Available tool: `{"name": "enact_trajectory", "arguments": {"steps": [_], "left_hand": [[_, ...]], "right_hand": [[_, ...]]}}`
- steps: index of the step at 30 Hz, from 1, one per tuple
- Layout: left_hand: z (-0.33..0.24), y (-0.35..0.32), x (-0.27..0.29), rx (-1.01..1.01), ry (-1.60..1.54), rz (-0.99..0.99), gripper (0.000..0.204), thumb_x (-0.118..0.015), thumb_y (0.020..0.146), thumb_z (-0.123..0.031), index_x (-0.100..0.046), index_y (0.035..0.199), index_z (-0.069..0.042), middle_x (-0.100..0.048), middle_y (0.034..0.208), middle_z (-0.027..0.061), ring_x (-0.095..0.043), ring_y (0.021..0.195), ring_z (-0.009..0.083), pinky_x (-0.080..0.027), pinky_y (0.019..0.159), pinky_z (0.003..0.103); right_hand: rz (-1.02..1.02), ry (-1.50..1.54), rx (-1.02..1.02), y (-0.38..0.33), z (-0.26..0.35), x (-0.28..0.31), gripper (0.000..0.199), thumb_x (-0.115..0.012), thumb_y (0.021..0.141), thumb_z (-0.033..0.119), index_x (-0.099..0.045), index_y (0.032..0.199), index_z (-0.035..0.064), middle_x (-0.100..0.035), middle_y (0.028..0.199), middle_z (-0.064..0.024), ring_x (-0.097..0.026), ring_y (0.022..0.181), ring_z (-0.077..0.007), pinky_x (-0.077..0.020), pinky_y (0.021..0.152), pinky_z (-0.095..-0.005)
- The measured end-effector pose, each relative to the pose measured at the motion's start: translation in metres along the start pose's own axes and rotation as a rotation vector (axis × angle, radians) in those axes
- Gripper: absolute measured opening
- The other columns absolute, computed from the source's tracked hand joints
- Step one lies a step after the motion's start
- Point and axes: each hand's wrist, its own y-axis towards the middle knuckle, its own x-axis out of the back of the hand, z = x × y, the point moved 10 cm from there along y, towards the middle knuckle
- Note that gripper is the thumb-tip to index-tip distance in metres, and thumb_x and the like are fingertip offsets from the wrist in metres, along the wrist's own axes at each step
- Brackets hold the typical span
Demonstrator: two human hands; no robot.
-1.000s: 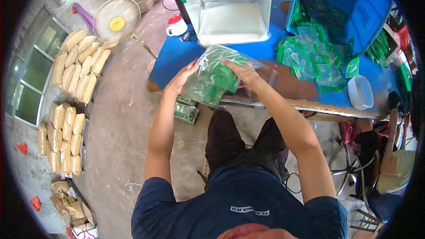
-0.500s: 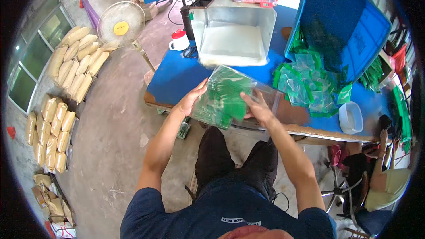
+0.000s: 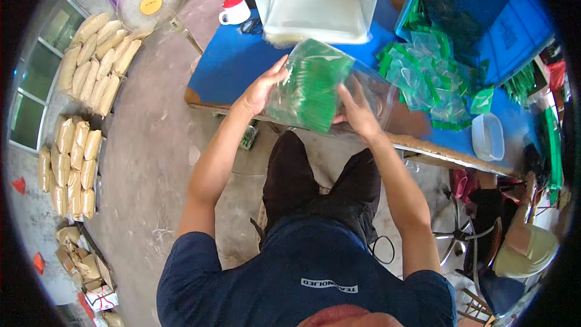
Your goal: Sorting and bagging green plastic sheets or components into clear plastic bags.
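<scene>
I watched the left hand (image 3: 264, 88) and right hand (image 3: 361, 114) grip, fingers half-curled, a clear bag (image 3: 284, 104) over the table's edge (image 3: 206, 106), a green bundle (image 3: 318, 85) apparently inside already, though loose green-edged pieces (image 3: 426, 75) lay heaped nearby.

The plastic bag (image 3: 318, 85) hides part of my left fingers (image 3: 278, 71); on the far side, the view's edge cuts off the metal tray (image 3: 318, 15) and, to its right, the blue crate (image 3: 514, 30).

Lettered patch (image 3: 330, 285) on shirt (image 3: 260, 272), perhaps markings (image 3: 503, 27) on blue crate (image 3: 525, 31)
</scene>
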Motion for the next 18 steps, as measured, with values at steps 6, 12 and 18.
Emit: {"name": "enact_trajectory", "arguments": {"steps": [6, 12, 18], "left_hand": [[-0.011, -0.003, -0.005, -0.069, 0.225, 0.064, 0.092, -0.072, 0.080, -0.005, -0.020, 0.155, -0.002, -0.030, 0.157, 0.0115, -0.029, 0.144, 0.0196, -0.021, 0.118, 0.034], [0.001, 0.010, -0.015, -0.051, 0.440, 0.081, 0.096, -0.076, 0.075, -0.001, -0.022, 0.155, -0.002, -0.032, 0.156, 0.0106, -0.030, 0.143, 0.0204, -0.020, 0.118, 0.033], [-0.061, 0.009, -0.006, -0.121, 1.019, 0.020, 0.087, -0.074, 0.087, -0.027, -0.023, 0.153, -0.002, -0.029, 0.157, 0.0206, -0.026, 0.146, 0.0297, -0.019, 0.120, 0.039]], "right_hand": [[0.202, 0.008, 0.027, -0.005, -0.022, -0.018, 0.100, -0.069, 0.092, 0.021, 0.008, 0.156, 0.0124, -0.053, 0.136, -0.0227, -0.062, 0.111, -0.0315, -0.0590, 0.077, -0.0367], [0.139, -0.415, 0.539, -0.020, 0.000, -0.020, 0.111, -0.071, 0.083, 0.003, 0.013, 0.155, 0.0100, -0.059, 0.129, -0.0209, -0.066, 0.099, -0.0304, -0.0591, 0.076, -0.0380], [-0.016, -0.974, 0.381, -0.036, 0.014, -0.018, 0.086, -0.074, 0.083, 0.023, -0.024, 0.150, 0.0069, -0.068, 0.086, -0.0224, -0.066, 0.072, -0.0412, -0.0538, 0.067, -0.0430]]}}
